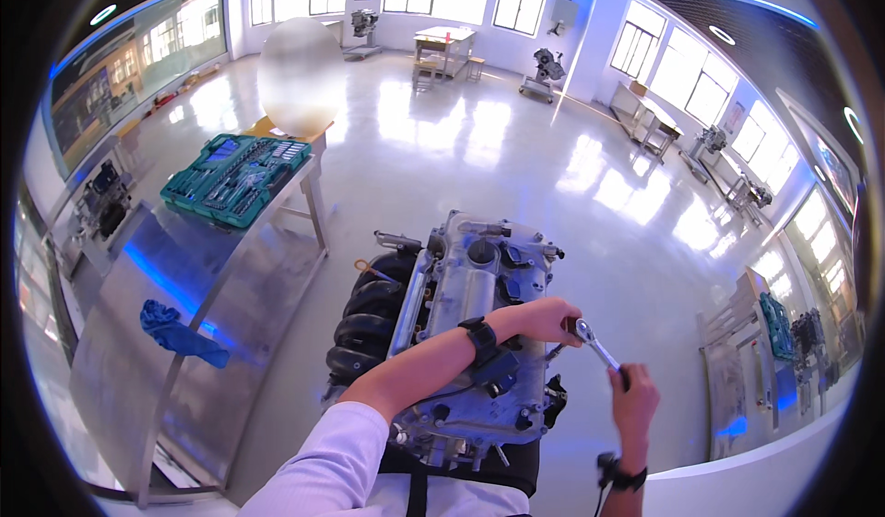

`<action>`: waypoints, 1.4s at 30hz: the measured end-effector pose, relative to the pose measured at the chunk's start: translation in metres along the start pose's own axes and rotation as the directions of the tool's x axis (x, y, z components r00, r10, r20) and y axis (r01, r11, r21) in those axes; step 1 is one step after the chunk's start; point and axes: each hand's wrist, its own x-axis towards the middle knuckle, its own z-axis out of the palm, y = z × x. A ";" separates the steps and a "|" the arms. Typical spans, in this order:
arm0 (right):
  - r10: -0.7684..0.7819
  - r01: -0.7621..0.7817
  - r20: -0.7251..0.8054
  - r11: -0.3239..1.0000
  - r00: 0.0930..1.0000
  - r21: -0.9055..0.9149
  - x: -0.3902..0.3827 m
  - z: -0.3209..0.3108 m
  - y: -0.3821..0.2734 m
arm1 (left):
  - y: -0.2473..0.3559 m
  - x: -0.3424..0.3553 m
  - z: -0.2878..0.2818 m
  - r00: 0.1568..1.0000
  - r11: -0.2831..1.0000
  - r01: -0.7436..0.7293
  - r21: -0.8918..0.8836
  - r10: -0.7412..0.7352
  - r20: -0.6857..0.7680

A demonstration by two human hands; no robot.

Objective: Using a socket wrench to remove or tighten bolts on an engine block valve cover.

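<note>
A silver car engine [470, 305] with a black intake manifold [369, 319] on its left side stands in front of me. My left hand [544, 319] reaches across the engine and presses on the head of a chrome ratchet wrench [595, 344] at the engine's right edge. My right hand [634, 397] grips the wrench's handle end, lower right. Both wrists wear black bands, and a cable runs from the left one.
A steel table [184, 277] stands to my left with an open teal socket set case [238, 178] and a blue cloth [175, 331] on it. Glossy white floor lies beyond. More engines on stands and workbenches line the far walls and the right side.
</note>
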 end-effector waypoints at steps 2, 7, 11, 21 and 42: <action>-0.044 0.046 -0.035 0.998 0.998 0.048 -0.035 0.001 -0.021 | 0.004 0.000 -0.001 1.000 0.998 -0.026 -0.050 0.026 0.000; -0.055 0.005 0.311 0.987 0.949 0.159 -0.041 -0.025 -0.044 | 0.000 -0.002 0.003 0.993 0.973 -0.056 -0.223 0.077 0.087; -0.125 0.050 0.317 0.971 0.940 0.234 -0.005 -0.015 -0.018 | 0.004 0.001 0.002 0.990 0.987 -0.096 -0.131 0.108 0.091; -0.144 0.024 0.412 0.958 0.900 0.284 0.024 -0.011 -0.033 | 0.008 -0.002 0.004 1.000 1.000 -0.028 -0.012 0.028 -0.012; -0.336 0.397 0.627 0.917 0.703 0.046 0.061 -0.013 -0.046 | -0.009 -0.001 0.003 1.000 0.999 0.018 -0.044 -0.019 -0.024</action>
